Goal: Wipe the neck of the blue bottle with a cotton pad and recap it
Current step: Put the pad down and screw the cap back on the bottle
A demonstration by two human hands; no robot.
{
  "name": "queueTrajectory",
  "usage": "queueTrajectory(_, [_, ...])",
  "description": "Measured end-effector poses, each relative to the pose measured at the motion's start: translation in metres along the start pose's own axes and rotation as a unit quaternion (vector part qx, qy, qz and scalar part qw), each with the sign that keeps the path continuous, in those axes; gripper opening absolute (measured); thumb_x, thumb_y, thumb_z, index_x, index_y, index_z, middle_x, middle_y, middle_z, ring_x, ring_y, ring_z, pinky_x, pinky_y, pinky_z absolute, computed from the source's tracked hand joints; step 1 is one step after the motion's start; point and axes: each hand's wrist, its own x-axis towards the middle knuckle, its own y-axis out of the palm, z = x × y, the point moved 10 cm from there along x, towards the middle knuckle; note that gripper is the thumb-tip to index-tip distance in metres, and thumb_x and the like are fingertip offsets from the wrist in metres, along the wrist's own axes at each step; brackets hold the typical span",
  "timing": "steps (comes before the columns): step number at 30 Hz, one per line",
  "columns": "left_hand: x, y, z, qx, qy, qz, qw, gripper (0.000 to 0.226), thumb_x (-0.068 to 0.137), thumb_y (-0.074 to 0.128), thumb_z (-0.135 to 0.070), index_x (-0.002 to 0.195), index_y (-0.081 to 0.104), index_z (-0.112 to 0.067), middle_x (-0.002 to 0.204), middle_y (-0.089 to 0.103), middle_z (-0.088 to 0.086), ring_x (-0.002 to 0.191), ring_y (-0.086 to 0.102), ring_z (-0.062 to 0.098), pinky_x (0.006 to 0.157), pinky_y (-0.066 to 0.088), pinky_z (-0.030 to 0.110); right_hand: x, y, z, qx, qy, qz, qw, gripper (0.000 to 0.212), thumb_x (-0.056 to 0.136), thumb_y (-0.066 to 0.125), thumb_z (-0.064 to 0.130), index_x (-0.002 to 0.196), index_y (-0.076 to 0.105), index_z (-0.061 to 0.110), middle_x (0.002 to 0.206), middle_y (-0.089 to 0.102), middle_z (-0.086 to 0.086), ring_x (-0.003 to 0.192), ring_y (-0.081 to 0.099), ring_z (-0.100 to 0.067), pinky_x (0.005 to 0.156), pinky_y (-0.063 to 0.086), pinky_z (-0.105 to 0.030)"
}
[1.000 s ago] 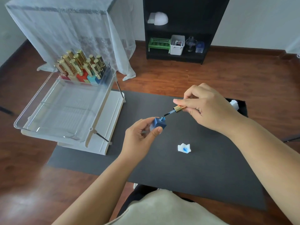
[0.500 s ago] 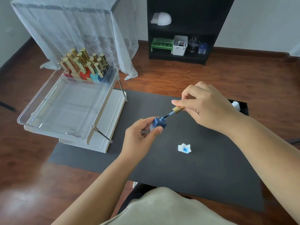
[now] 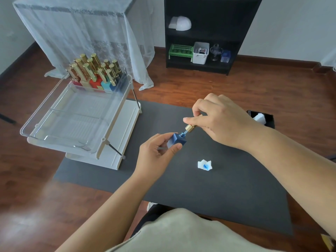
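Note:
My left hand (image 3: pixel 156 157) grips a small square blue bottle (image 3: pixel 177 140) above the black mat (image 3: pixel 227 193), tilted so its neck points up and right. My right hand (image 3: pixel 221 119) holds the gold cap (image 3: pixel 190 127) by its far end. The cap's brush stem runs down into the bottle's neck, and a short gap of stem shows between cap and bottle. A crumpled white cotton pad (image 3: pixel 204 164) with a blue stain lies on the mat, just right of my left hand and apart from both hands.
A two-tier clear and white organiser (image 3: pixel 80 124) stands at the mat's left, with several gold-capped bottles (image 3: pixel 94 73) at its back. A black box with white pads (image 3: pixel 261 118) sits behind my right wrist. A black shelf unit (image 3: pixel 205 33) stands farther back.
The gold cap has moved down toward the bottle, so more of the brush stem is inside the neck. The left hand and bottle have barely shifted.

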Motion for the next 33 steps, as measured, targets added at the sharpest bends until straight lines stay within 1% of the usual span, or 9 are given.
queueTrajectory(8, [-0.002,-0.001,-0.004,0.001,0.012,0.0,1.0,0.025,0.085,0.078,-0.022,0.109,0.074,-0.026,0.082,0.067,0.004,0.072,0.06,0.02,0.065,0.052,0.028,0.003,0.009,0.015,0.045,-0.019,0.03,0.998,0.04,0.073,0.069,-0.014,0.108,0.072,0.006,0.088,0.06,-0.014,0.069,0.049,-0.028,0.053,0.052,-0.042])
queueTrajectory(13, [-0.002,0.0,-0.001,-0.016,-0.008,0.002,1.0,0.023,0.085,0.078,-0.026,0.108,0.074,-0.028,0.084,0.068,0.006,0.076,0.062,0.023,0.071,0.055,0.043,0.004,0.007,0.009,0.113,0.019,0.045,0.992,0.037,0.076,0.067,-0.015,0.108,0.072,0.005,0.095,0.062,-0.012,0.076,0.054,-0.029,0.06,0.054,-0.044])
queueTrajectory(17, [-0.002,-0.001,-0.003,-0.014,-0.008,0.008,1.0,0.024,0.085,0.077,-0.027,0.109,0.075,-0.028,0.086,0.068,0.006,0.077,0.062,0.024,0.073,0.055,0.046,0.004,0.0,-0.007,0.225,0.087,0.048,0.969,0.027,0.079,0.072,-0.004,0.099,0.072,0.014,0.095,0.066,-0.002,0.083,0.059,-0.018,0.077,0.049,-0.027])
queueTrajectory(20, [-0.003,0.0,-0.007,-0.007,0.002,0.016,1.0,0.025,0.086,0.077,-0.028,0.111,0.075,-0.026,0.086,0.068,0.005,0.077,0.062,0.023,0.072,0.054,0.045,0.001,0.002,-0.015,0.272,0.126,0.071,0.951,0.019,0.081,0.075,0.006,0.095,0.073,0.019,0.092,0.066,0.003,0.081,0.061,-0.011,0.076,0.052,-0.033])
queueTrajectory(23, [-0.005,-0.002,-0.01,-0.009,0.009,0.012,1.0,0.025,0.085,0.077,-0.027,0.11,0.074,-0.027,0.085,0.068,0.004,0.076,0.062,0.023,0.07,0.053,0.042,-0.004,0.009,-0.024,0.31,0.172,0.074,0.932,0.013,0.083,0.074,0.021,0.096,0.074,0.024,0.086,0.068,0.006,0.075,0.063,-0.016,0.072,0.052,-0.039])
queueTrajectory(26, [-0.007,-0.001,-0.012,-0.009,0.017,0.012,1.0,0.025,0.085,0.078,-0.026,0.11,0.074,-0.03,0.085,0.068,0.003,0.077,0.062,0.022,0.069,0.053,0.04,-0.013,0.017,-0.036,0.353,0.216,0.055,0.908,0.018,0.079,0.074,0.041,0.094,0.075,0.032,0.083,0.071,0.012,0.072,0.063,-0.01,0.067,0.052,-0.03])
queueTrajectory(28, [-0.007,-0.001,-0.012,-0.015,0.016,0.009,1.0,0.025,0.085,0.078,-0.025,0.109,0.074,-0.032,0.085,0.068,0.001,0.078,0.062,0.019,0.068,0.053,0.034,-0.02,0.024,-0.042,0.418,0.236,0.04,0.876,0.034,0.07,0.077,0.047,0.101,0.073,0.034,0.088,0.071,0.015,0.074,0.062,-0.006,0.07,0.052,-0.024])
queueTrajectory(31, [-0.007,-0.002,-0.014,-0.013,0.019,0.003,1.0,0.025,0.085,0.078,-0.025,0.11,0.074,-0.027,0.085,0.068,-0.008,0.079,0.062,0.014,0.065,0.05,0.019,-0.031,0.038,-0.041,0.584,0.236,0.015,0.776,0.059,0.067,0.084,0.035,0.122,0.065,0.03,0.116,0.069,0.006,0.09,0.064,-0.014,0.085,0.053,-0.026])
queueTrajectory(33, [-0.007,-0.002,-0.015,-0.01,0.022,0.001,1.0,0.026,0.085,0.078,-0.025,0.11,0.073,-0.028,0.085,0.067,-0.009,0.079,0.062,0.014,0.065,0.051,0.019,-0.036,0.045,-0.036,0.633,0.226,-0.003,0.74,0.055,0.074,0.08,0.022,0.126,0.063,0.026,0.129,0.065,0.002,0.104,0.062,-0.016,0.093,0.05,-0.029])
